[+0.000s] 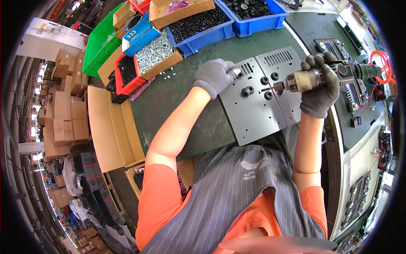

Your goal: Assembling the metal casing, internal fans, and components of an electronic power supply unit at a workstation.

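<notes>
Two grey metal plates with slots and holes lie side by side on the green table: a left plate and a right plate. My right hand, in a dark glove, is wrapped round a power screwdriver. Its red bit points left, low over the left plate among several round black rubber feet. A larger black knob-like piece sits left of the bit. At the left plate's far corner is my gloved left hand, its thumb and fingers pinched together. A dark bit shows at the fingertips, too small to name.
Blue bins of black parts, a cardboard box of silver screws and a red bin line the far side. Loose screws lie nearby. An open carton stands left. Assembled units and a red coiled hose are right.
</notes>
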`<state>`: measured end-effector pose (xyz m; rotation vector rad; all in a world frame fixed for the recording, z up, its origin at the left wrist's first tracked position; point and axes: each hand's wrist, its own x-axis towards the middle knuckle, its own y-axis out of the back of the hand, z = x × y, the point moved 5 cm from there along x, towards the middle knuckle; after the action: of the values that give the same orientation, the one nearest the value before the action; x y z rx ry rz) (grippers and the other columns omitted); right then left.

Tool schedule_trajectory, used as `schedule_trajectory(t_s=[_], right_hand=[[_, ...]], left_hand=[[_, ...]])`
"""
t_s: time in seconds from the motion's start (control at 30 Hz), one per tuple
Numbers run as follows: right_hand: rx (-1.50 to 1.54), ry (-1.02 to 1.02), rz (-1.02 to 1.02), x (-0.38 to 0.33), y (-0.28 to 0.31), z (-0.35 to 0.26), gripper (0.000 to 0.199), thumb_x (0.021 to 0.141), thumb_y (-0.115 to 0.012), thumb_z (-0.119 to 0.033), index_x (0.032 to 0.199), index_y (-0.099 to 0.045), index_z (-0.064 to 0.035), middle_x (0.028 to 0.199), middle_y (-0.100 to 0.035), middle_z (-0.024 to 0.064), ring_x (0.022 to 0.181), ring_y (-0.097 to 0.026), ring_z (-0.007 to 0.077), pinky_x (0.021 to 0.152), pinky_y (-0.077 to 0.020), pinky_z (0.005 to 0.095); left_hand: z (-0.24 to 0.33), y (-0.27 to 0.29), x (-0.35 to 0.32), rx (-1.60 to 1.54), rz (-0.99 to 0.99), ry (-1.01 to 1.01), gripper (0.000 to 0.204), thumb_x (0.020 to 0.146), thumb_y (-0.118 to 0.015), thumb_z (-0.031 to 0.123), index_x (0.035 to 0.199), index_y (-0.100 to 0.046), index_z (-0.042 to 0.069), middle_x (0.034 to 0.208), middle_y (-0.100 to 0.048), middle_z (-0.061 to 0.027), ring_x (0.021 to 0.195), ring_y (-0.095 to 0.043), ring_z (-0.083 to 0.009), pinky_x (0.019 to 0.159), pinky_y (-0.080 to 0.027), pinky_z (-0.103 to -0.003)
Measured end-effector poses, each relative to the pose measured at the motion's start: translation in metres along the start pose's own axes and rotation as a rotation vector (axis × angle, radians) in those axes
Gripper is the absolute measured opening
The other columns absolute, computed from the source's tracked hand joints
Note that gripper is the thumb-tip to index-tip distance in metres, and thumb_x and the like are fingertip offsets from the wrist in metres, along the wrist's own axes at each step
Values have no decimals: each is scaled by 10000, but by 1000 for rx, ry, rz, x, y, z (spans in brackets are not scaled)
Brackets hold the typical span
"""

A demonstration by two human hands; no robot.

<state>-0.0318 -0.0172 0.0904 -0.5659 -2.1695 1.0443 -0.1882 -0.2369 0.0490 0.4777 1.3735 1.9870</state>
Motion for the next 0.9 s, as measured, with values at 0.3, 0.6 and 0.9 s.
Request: schedule_trajectory(t_s=[0.3, 0.6, 0.9], right_hand=[[-444, 100, -12, 45, -13, 17, 336, 846, -637, -60, 1165, -569, 21, 978, -627, 128, 864, -691, 253, 770, -596, 376], [-629, -27, -172, 75, -41, 93, 312, 791, -722, -53, 1086, -630, -15, 898, -658, 66, 770, -650, 137, 725, -540, 269], [-984, -35, -360, 81, -45, 124, 346, 740, -739, -244, 1004, -632, -48, 795, -641, 44, 720, -587, 139, 719, -503, 295]], left_hand=[[6, -10, 14, -44, -3, -18, 349, 883, -676, 360, 1157, -712, 147, 1086, -704, -120, 1037, -651, -313, 886, -506, -428], [23, -32, 35, -144, 4, 18, 352, 911, -633, 419, 1195, -684, 217, 1150, -684, -99, 1052, -654, -309, 911, -521, -432], [4, -15, 14, -856, 198, 159, 437, 936, -604, 269, 1296, -541, 30, 937, -662, -95, 772, -620, -185, 651, -497, -315]])
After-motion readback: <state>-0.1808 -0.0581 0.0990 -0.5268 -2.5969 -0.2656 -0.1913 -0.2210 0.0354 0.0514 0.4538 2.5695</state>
